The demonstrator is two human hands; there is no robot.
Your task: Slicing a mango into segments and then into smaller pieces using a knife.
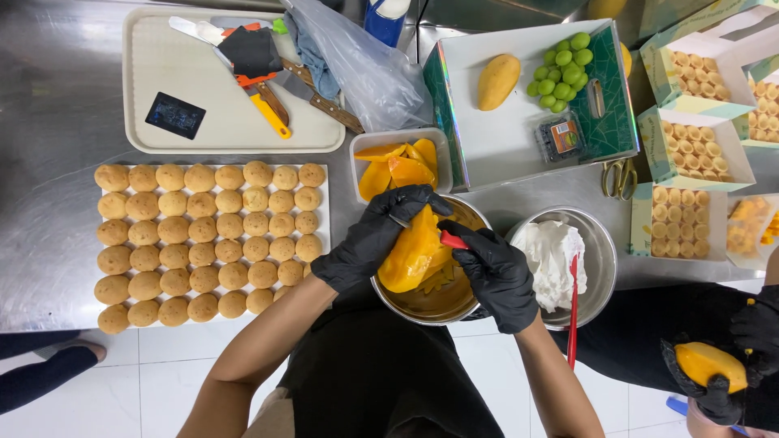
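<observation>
Beside gloved hands (438,251), green-walled white fruit box (527,130)

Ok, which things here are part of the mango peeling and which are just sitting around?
In use:
left hand
right hand
mango
red-handled peeler
steel bowl
tub of mango slices

Lying about:
puff tray
grapes
scissors
cream bowl

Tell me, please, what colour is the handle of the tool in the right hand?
Red, seen in the head view: the handle shows beside the right hand.

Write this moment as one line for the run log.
left hand: holds peeled mango | right hand: red-handled tool at mango | under: steel bowl | near: cream bowl, cut mango tub
</observation>
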